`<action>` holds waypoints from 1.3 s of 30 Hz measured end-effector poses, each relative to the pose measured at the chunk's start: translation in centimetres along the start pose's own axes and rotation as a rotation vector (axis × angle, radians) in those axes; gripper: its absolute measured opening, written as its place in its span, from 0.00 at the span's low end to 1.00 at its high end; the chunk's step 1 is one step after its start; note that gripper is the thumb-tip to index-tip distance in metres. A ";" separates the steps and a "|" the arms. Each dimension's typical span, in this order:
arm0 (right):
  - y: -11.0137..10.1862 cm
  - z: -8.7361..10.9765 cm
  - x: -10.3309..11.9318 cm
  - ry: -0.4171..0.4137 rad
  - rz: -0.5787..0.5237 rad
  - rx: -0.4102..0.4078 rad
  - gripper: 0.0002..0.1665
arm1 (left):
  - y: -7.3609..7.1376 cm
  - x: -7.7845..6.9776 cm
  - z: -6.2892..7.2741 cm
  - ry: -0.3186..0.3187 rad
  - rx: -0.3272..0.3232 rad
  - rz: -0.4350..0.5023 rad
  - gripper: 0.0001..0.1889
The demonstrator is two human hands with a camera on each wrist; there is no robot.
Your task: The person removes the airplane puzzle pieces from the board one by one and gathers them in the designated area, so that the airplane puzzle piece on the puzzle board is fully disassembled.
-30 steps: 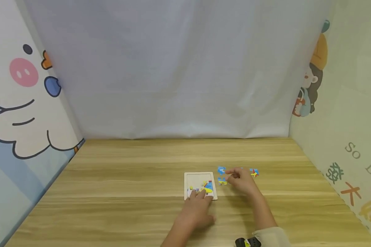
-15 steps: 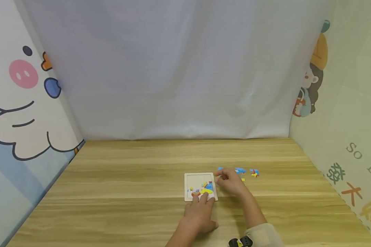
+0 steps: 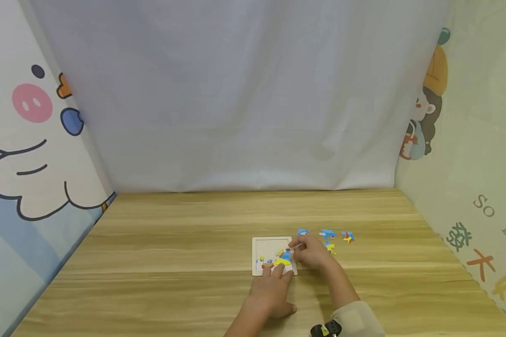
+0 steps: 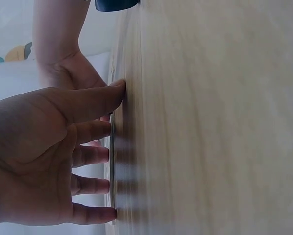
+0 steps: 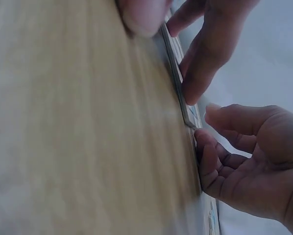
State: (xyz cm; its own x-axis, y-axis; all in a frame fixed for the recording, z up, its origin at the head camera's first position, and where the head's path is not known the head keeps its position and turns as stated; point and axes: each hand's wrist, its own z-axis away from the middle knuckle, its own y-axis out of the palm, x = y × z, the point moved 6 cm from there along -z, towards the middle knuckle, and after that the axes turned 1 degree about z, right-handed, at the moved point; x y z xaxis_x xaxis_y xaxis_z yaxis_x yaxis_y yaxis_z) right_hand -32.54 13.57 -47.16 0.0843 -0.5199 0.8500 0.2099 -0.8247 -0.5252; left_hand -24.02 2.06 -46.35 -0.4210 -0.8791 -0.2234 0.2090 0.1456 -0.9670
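A pale square puzzle tray (image 3: 253, 255) lies on the table, with a colourful picture partly filled in along its lower part. My left hand (image 3: 271, 291) rests its spread fingertips on the tray's near edge, thumb on the table. In the left wrist view the straight fingers (image 4: 90, 154) touch that edge. At the tray's right side, my right hand (image 3: 314, 252) has its thumb and index finger brought together in a pinch on a small puzzle piece, mostly hidden by the fingers. Its other fingers curl under, as the right wrist view shows on the right hand (image 5: 264, 156).
Loose puzzle pieces lie right of the tray: a blue one (image 3: 303, 231), another blue one (image 3: 327, 233), a red, blue and yellow one (image 3: 348, 237) and a yellow-blue one (image 3: 330, 247). A grey-white curtain (image 3: 253, 117) hangs behind the wooden table (image 3: 173, 252).
My right hand has moved left from the loose pieces to the tray's right edge, uncovering pieces behind it. The left hand has stayed at the tray's near edge, shifting slightly.
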 end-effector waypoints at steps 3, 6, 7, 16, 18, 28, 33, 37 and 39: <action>0.2 -0.2 0.0 0.004 0.084 0.004 0.14 | -0.1 0.0 0.0 -0.004 0.002 0.003 0.38; 0.4 -0.5 0.2 -0.010 0.147 0.021 0.15 | -0.2 0.0 0.0 -0.004 0.006 0.020 0.38; 0.4 -0.6 0.2 -0.012 0.156 0.027 0.16 | -0.2 0.0 0.0 -0.001 0.004 0.025 0.38; 0.7 -0.6 0.5 -0.011 0.188 0.036 0.16 | -0.4 0.1 0.1 0.002 0.006 0.057 0.37; 0.7 -0.5 0.5 -0.012 0.189 0.036 0.16 | -0.4 0.1 0.1 0.000 0.010 0.060 0.37; 0.3 -0.1 0.4 0.006 0.163 0.024 0.17 | 0.0 -0.3 0.0 0.009 -0.001 0.000 0.37; 0.2 -0.2 0.4 -0.013 0.114 0.022 0.16 | 0.1 -0.3 -0.1 0.006 -0.005 -0.003 0.37; 0.4 -0.5 0.7 -0.067 0.079 0.052 0.15 | -0.1 -0.1 0.0 0.005 -0.014 -0.006 0.37; 0.6 -0.6 0.9 -0.089 0.073 0.063 0.14 | -0.2 0.1 0.0 0.004 -0.020 -0.006 0.37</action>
State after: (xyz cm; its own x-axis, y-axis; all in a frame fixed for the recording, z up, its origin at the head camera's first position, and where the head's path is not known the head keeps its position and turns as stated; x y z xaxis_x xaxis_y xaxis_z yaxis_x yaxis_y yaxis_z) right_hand -32.94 12.49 -46.75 0.1869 -0.5540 0.8113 0.2601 -0.7684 -0.5847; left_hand -24.06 1.96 -46.22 -0.4257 -0.8782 -0.2182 0.1886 0.1497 -0.9706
